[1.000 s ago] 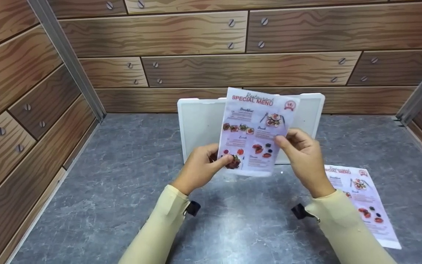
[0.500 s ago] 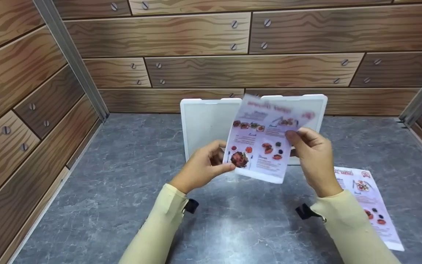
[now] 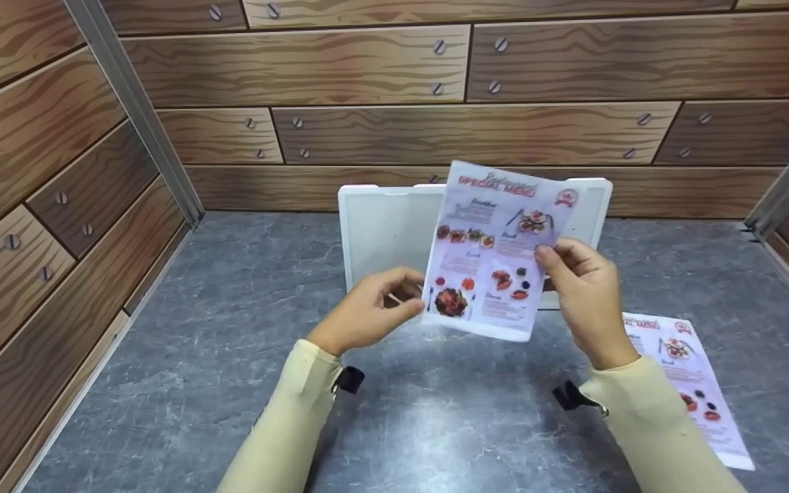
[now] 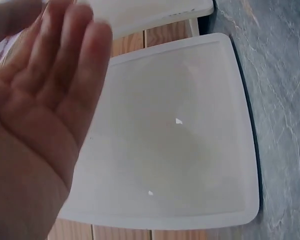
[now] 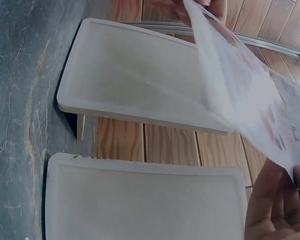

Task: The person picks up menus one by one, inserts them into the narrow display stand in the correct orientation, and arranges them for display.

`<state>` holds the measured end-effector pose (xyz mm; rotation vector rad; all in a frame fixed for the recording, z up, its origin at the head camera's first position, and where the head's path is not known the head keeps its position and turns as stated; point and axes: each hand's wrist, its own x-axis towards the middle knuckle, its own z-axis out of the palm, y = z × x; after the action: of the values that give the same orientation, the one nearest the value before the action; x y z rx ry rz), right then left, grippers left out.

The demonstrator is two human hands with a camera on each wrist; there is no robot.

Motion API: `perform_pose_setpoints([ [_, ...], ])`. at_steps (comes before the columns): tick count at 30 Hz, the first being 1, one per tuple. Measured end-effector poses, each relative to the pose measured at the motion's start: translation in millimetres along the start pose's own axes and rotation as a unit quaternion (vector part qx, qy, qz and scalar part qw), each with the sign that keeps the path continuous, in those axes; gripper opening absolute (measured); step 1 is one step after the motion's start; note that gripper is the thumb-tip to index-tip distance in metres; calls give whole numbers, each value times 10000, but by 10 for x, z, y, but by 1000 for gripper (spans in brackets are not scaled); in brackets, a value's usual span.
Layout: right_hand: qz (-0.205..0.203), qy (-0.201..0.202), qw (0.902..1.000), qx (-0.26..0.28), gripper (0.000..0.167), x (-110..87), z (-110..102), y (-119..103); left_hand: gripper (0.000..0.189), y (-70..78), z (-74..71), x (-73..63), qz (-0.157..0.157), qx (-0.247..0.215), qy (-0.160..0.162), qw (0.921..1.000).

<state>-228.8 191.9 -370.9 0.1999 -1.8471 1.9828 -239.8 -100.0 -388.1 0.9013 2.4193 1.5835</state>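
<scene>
Left hand [image 3: 366,313] has eased leftward, thumb beside the menu [image 3: 489,257].

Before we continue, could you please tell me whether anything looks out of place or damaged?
The loose menu lies askew on the tabletop, partly hidden by the right sleeve; dark marks on one white panel may be scuffs.

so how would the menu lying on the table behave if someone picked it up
The lying menu is probably light, as it looks like a thin sheet. It might flop only slightly: the similar held menu, pinched by the right hand, looks fairly flat. It may be slippery, since the right wrist view shows bright glare on the held menu.
</scene>
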Motion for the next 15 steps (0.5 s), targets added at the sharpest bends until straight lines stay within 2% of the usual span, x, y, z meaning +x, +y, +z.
perform_pose_setpoints([
  [8,234,-626,9965,-506,18,-47,84,20,14,37,55,60,69,-8,920,9957],
  [11,386,-821,9944,-543,16,-66,101,15,13,36,57,75,58,-61,1302,9914],
  [15,545,-1097,9906,-614,16,-94,103,28,16,20,56,76,202,-164,1806,9832],
])
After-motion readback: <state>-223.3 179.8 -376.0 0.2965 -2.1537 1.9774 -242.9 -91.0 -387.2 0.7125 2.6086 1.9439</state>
